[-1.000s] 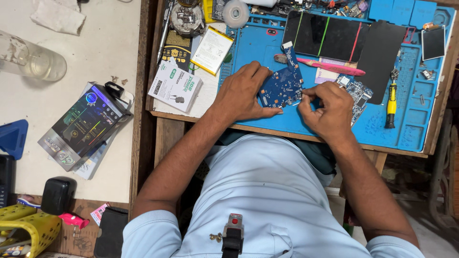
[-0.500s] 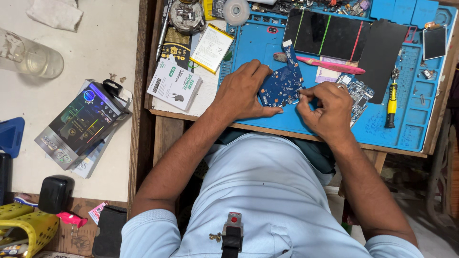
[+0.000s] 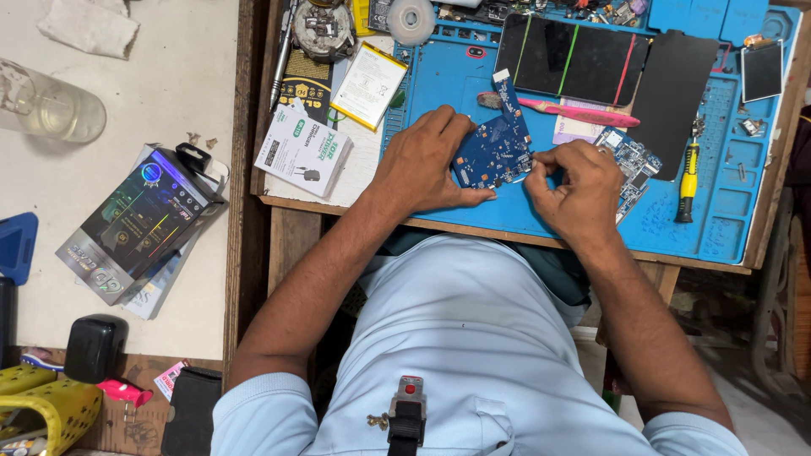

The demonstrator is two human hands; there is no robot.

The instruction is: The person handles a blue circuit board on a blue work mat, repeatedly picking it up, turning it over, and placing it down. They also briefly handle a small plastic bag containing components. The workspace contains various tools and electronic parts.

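Centrally, the blue circuit board point(image 3: 492, 150) lies slantwise between both hands, left hand point(image 3: 427, 165) flat pinning it, right hand point(image 3: 577, 186) pinching its right edge.

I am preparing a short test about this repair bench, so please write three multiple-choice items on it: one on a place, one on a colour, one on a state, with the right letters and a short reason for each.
1. Where does the yellow-handled screwdriver lie?
A. right of the right hand, on the mat
B. on the white table beside the glass
C. under the left hand

2. What colour is the circuit board that the left hand steadies?
A. green
B. blue
C. red

3. How is the right hand at the board?
A. flat and open on the mat
B. fingertips pinched together at the board's right edge
C. closed around the screwdriver

Answers: 1 A, the screwdriver rests on the blue work mat, apart from the right hand. 2 B, the board is dark blue on the lighter blue mat. 3 B, thumb and fingers meet at the board's edge; what they pinch is too small to tell.
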